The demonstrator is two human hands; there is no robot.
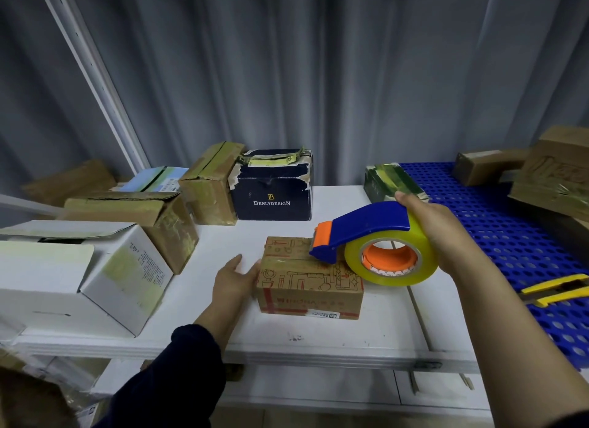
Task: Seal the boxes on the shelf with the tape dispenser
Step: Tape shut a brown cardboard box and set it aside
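A small brown printed cardboard box (309, 281) lies on the white shelf (334, 335) near its front edge. My left hand (234, 278) rests against the box's left side with fingers straight. My right hand (436, 227) grips a blue and orange tape dispenser (366, 233) loaded with a yellowish clear tape roll (390, 258). The dispenser's orange nose touches the top of the box toward its far edge.
Behind and left stand a dark blue box (274, 192), several taped brown boxes (207, 185) and a white box with open flaps (79, 274). A green patterned box (392, 180) sits at the back right. A yellow utility knife (554, 289) lies on the blue perforated panel (510, 236).
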